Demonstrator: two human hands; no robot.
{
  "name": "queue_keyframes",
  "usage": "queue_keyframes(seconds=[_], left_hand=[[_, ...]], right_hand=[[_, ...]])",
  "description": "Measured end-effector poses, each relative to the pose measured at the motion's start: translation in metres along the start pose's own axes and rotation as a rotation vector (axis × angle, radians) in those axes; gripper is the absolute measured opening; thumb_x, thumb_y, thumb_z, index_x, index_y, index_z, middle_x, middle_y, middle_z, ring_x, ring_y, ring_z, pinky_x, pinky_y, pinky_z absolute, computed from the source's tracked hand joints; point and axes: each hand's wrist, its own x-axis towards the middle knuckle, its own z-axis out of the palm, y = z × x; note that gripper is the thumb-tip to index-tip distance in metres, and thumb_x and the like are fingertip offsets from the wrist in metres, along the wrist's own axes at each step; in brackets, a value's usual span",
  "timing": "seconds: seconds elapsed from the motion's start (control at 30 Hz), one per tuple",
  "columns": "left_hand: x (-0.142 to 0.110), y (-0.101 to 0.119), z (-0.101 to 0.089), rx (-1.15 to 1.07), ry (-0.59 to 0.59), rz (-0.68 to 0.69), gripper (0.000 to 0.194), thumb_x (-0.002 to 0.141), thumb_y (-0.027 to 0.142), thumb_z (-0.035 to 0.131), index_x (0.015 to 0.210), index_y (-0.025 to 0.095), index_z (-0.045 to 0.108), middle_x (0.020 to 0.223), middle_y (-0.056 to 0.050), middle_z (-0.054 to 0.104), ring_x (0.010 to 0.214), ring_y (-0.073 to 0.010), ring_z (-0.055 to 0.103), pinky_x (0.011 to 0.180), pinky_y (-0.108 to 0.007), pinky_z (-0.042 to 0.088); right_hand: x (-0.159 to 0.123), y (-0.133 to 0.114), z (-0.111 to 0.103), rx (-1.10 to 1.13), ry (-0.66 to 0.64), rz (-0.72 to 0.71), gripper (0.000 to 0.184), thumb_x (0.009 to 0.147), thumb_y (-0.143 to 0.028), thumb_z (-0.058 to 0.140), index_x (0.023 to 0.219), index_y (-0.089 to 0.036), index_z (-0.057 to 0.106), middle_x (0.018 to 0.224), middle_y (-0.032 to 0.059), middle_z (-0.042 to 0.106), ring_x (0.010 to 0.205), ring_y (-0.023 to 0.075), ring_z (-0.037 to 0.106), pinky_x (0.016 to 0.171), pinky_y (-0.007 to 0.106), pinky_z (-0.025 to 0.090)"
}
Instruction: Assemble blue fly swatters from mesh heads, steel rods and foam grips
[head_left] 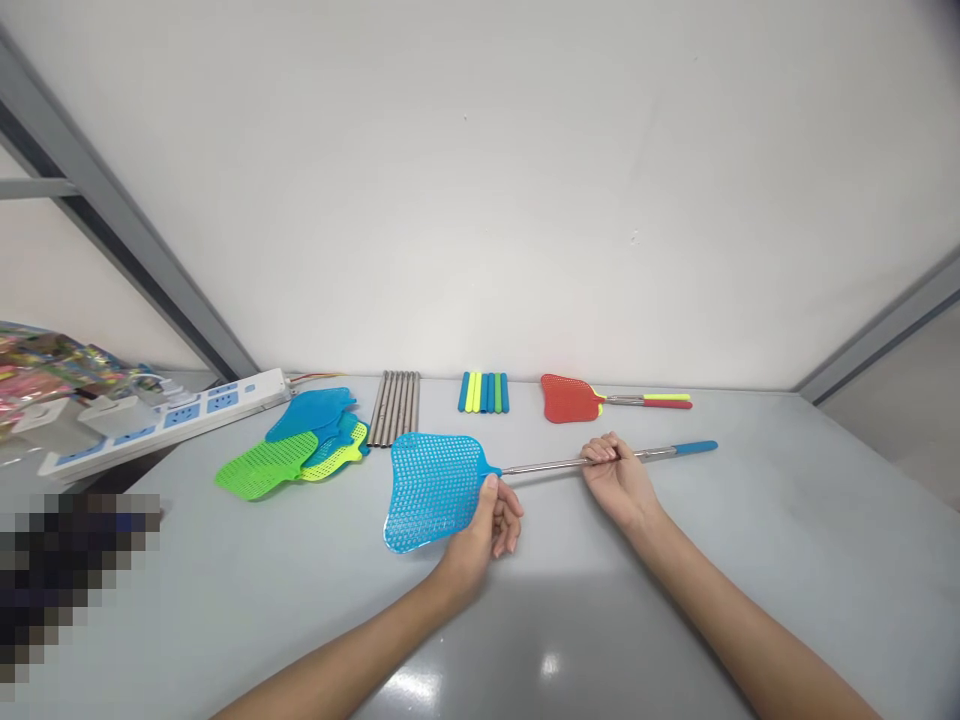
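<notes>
A blue fly swatter [435,490] is held above the table, its perforated head to the left and its blue grip to the right. My left hand [487,525] pinches the lower right edge of the head near the neck, thumb on top. Around the metal rod, my right hand [615,475] has its fingers closed. Behind it lie a red fly swatter [568,398] and a yellow one mostly hidden beneath. Metal rods [395,408] stand in a row at the back, beside a row of blue, yellow and green grips [484,392].
Loose swatter heads in blue [311,412], green [268,465] and yellow lie overlapped at left. A white power strip [172,420] with plugged-in adapters runs along the left edge, near plastic-wrapped goods [60,370]. A white wall [480,200] closes off the table's back.
</notes>
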Motion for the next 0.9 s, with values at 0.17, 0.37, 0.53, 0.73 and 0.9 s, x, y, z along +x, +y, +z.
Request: queue_keyframes(seconds=[0.17,0.37,0.53,0.73,0.9], left_hand=[[0.004,0.007,-0.006,-0.028,0.246,0.05,0.04,0.079,0.045,0.033,0.057,0.016,0.048,0.034,0.005,0.037,0.033,-0.0062,0.03,0.038,-0.019,0.023],[0.012,0.013,-0.016,-0.131,0.231,-0.025,0.036,0.076,0.044,0.033,0.059,0.015,0.047,0.041,0.004,0.043,0.036,-0.0071,0.035,0.039,-0.02,0.026],[0.015,0.012,-0.02,-0.183,0.273,0.07,0.025,0.078,0.039,0.032,0.078,0.018,0.046,0.045,0.006,0.045,0.035,-0.0071,0.035,0.039,-0.02,0.026],[0.019,0.017,-0.026,-0.234,0.344,0.146,0.015,0.076,0.032,0.037,0.076,0.018,0.044,0.042,0.008,0.038,0.035,-0.0059,0.029,0.04,-0.019,0.026],[0.019,0.018,-0.026,-0.181,0.391,0.143,0.016,0.076,0.034,0.043,0.073,0.019,0.045,0.04,0.009,0.033,0.036,-0.0055,0.027,0.039,-0.017,0.024]], right_hand=[[-0.005,0.009,0.006,-0.096,0.05,0.017,0.017,0.08,-0.015,0.039,0.066,-0.018,0.046,0.059,-0.0017,0.045,0.055,0.009,0.048,0.055,0.024,0.049],[-0.014,0.014,0.009,-0.394,-0.042,0.011,0.015,0.076,-0.027,0.048,0.07,-0.016,0.055,0.073,0.0024,0.053,0.073,0.013,0.052,0.065,0.028,0.049],[-0.017,0.015,0.007,-0.599,-0.074,0.01,0.022,0.075,-0.035,0.047,0.069,-0.016,0.057,0.073,0.0025,0.054,0.063,0.0135,0.05,0.05,0.026,0.045],[-0.022,0.019,0.009,-0.784,-0.192,0.111,0.03,0.077,-0.04,0.042,0.07,-0.015,0.058,0.06,0.0022,0.05,0.054,0.013,0.047,0.051,0.026,0.04],[-0.025,0.021,0.012,-0.833,-0.245,0.15,0.031,0.079,-0.037,0.04,0.062,-0.015,0.053,0.057,0.0014,0.048,0.054,0.0126,0.044,0.051,0.026,0.038]])
